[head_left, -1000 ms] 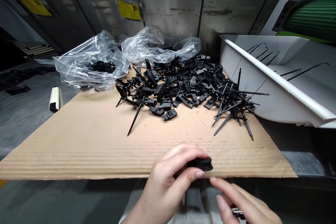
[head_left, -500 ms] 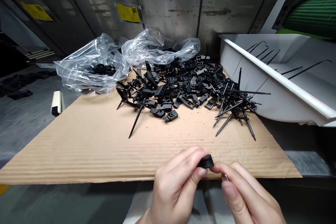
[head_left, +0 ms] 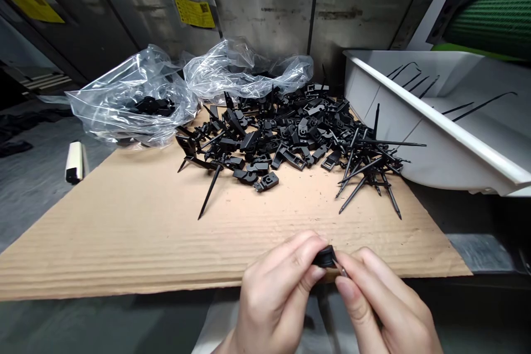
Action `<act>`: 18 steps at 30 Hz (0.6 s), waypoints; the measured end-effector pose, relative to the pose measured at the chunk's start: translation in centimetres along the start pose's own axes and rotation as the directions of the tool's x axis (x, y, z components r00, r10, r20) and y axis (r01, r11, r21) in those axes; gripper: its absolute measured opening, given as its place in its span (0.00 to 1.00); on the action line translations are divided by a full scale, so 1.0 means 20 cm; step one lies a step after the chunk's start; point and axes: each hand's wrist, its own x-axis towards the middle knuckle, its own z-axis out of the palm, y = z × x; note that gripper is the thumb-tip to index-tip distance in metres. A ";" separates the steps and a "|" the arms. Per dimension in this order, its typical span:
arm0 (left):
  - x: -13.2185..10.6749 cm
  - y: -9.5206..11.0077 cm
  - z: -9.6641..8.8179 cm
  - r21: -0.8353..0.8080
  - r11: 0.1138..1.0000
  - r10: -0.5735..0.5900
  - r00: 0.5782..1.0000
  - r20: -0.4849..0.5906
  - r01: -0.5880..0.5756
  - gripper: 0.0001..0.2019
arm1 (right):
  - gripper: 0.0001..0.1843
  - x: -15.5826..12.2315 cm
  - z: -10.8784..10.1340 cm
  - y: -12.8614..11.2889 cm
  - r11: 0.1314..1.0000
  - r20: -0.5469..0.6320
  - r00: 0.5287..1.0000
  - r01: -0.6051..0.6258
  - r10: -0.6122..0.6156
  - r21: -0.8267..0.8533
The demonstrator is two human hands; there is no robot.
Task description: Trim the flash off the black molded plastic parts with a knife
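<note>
Left hand [head_left: 277, 282] is pinching a little black part [head_left: 324, 256] at the near edge of the cardboard sheet [head_left: 124, 221]. Right hand [head_left: 385, 301] has a thin metal piece [head_left: 343, 272] pinched in its fingers. Half a second ago that metal was back from the part, now it's right up at its end. Can't tell if it's actually in; fingers cover most of both.
</note>
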 end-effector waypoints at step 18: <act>0.01 0.02 0.00 0.028 0.999 -0.020 1.000 0.002 0.020 0.16 | 0.09 0.03 -0.03 0.01 0.991 0.023 0.992 0.124 -0.123 -0.046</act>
